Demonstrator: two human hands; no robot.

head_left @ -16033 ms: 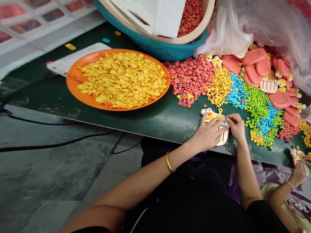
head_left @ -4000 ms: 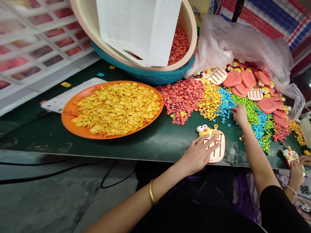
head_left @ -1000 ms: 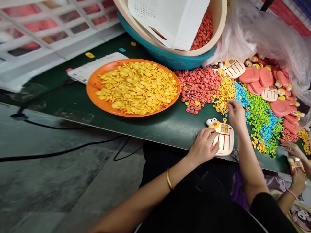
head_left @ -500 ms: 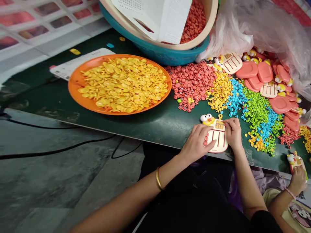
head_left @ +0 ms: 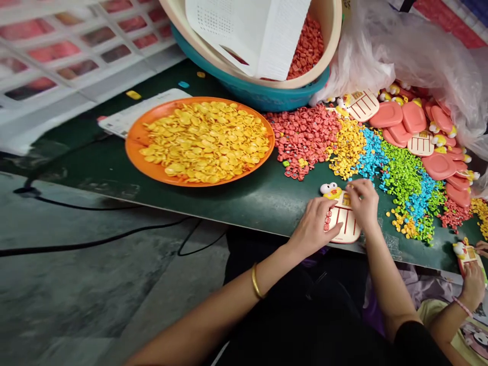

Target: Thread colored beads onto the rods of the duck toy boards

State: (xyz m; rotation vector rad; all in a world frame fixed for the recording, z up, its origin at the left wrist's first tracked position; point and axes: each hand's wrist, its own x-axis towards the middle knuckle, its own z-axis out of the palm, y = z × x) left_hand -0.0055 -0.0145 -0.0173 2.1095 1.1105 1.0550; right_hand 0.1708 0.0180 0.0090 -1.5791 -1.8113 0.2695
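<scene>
A cream-coloured toy board point(head_left: 346, 231) with dark red slots lies near the table's front edge. It has a yellow duck head point(head_left: 331, 190) with bulging white eyes at its top left. Several small red pieces point(head_left: 328, 221) sit in a column at its left side. My left hand point(head_left: 314, 223) grips the board from the left, thumb across its lower face. Over the board's top right, my right hand point(head_left: 365, 203) has its fingertips pinched together. What lies between them is too small and covered to make out.
Piles of small red point(head_left: 305, 132), yellow point(head_left: 346, 147), blue point(head_left: 371, 152) and green pieces point(head_left: 402, 165) spread behind the board. An orange plate point(head_left: 133, 152) holds yellow discs. Stacked basins point(head_left: 244, 91), plastic bags point(head_left: 419, 51) and pink covers point(head_left: 438, 165) stand behind. A co-worker's hand point(head_left: 473, 284) is at right.
My right hand has lifted slightly from the board's right edge and shifted toward its top, fingers now pinched there. My left hand keeps its hold. The view has shifted a little.
</scene>
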